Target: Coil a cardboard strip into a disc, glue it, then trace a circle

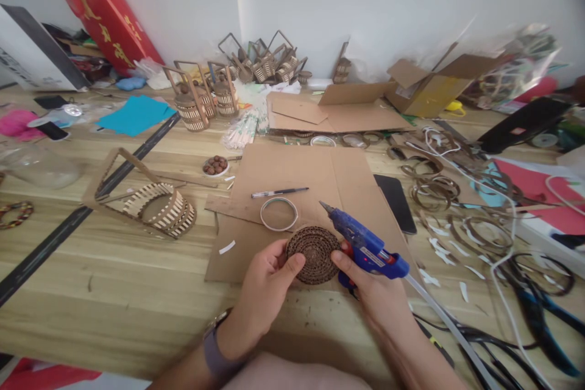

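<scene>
Between my two hands is a round brown disc of coiled corrugated cardboard (314,254), its ribbed face turned up. My left hand (269,277) pinches its left edge, thumb on top. My right hand (372,283) is closed round the handle of a blue hot glue gun (365,242), while its thumb rests on the disc's right edge. The gun's nozzle points up and left, with a pale glue stick (439,311) out of its back. Just beyond the disc, a pale ring (279,199) lies on a flat cardboard sheet (315,164) beside a pen (280,192).
A small handled basket (159,210) stands at left, near a dish of brown nuts (215,166). More baskets (192,108) stand at the back. Brown strip coils (434,192), a white cable (507,250), a black phone (395,202) and pliers (539,317) lie at right.
</scene>
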The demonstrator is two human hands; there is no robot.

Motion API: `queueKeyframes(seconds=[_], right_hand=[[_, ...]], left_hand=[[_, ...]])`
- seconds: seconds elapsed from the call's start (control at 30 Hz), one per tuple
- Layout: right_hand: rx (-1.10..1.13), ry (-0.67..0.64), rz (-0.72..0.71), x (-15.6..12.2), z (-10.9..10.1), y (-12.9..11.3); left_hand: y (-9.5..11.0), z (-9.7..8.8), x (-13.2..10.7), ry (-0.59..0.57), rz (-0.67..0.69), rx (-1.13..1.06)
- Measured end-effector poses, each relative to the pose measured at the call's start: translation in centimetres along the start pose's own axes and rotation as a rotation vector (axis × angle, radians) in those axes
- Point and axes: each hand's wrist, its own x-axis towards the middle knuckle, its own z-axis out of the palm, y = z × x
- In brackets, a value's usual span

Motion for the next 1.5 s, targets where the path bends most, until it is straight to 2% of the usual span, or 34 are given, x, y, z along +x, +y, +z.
queueKeyframes(seconds=[0.2,0.5,0.63,0.8,0.9,1.0,1.1,1.2,1.33,1.5], right_hand=[[0.045,0.057,0.023,-0.5,0.8,-0.7],[0.139,-0.044,0.078,-0.6,0.9,-1.0],[0.124,-0.161,0.065,0.1,0.6,-1.4],[0.084,-0.193,0.082,1.3,-1.3,-3.0],[0.115,-0.282,0.179,1.6,-3.5,-4.5],[0.206,-0.342,0.370,1.1,-5.7,-5.6],[0.282,-0.367,0.515,0.1,-6.7,-5.3],[0.284,-0.394,0.569,-1.0,-6.3,-3.8],[0.272,-0.283,0.507,-1.6,-5.3,-2.0],[0.327,-0.169,0.492,-1.2,-5.2,-1.7]], left_hand=[[0.1,0.1,0.1,0.042,-0.045,-0.050],[0.4,0.1,0.0,0.039,-0.135,-0.163],[0.3,-0.7,0.0,0.045,-0.153,-0.111],[0.4,-2.5,-0.5,0.046,-0.130,0.119],[0.5,-3.7,-1.5,-0.050,-0.196,0.230],[0.3,-4.7,-2.6,-0.104,-0.330,0.122],[0.0,-5.2,-3.2,-0.072,-0.420,-0.090],[-0.1,-5.2,-3.3,-0.005,-0.425,-0.201],[-0.4,-5.2,-3.0,0.006,-0.416,-0.258],[-0.6,-5.3,-2.4,0.001,-0.383,-0.287]])
